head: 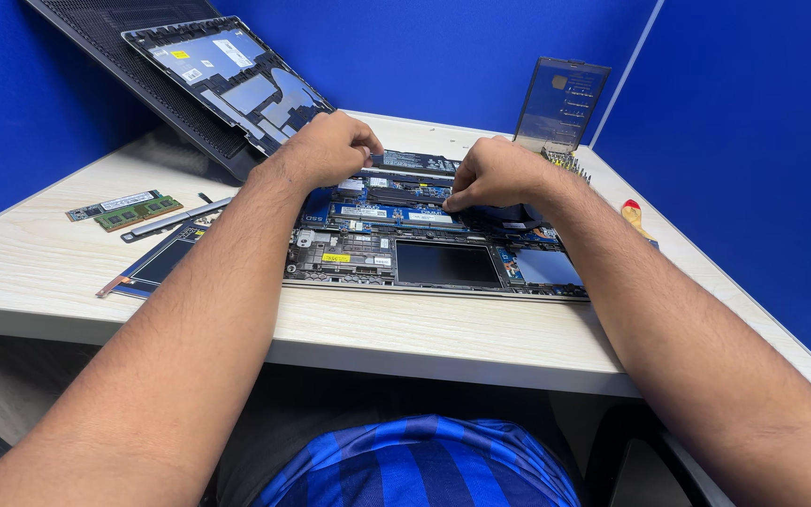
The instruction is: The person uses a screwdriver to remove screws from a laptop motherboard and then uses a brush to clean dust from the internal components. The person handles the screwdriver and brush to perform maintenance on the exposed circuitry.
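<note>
Hands are working inside the opened laptop base (396, 268), lying at table (39, 268) centre. Your left hand (328, 148), at 11 o'clock of the base, is curling its fingers closed against the top-edge boards; your right hand (495, 172), at 1 o'clock, is pinching something small, which I cannot identify, beside the fan. Judgement: you are better off pressing evenly and staying off the blue board. Screwdriver bit case (560, 103) is standing open, bits upright inside.
</note>
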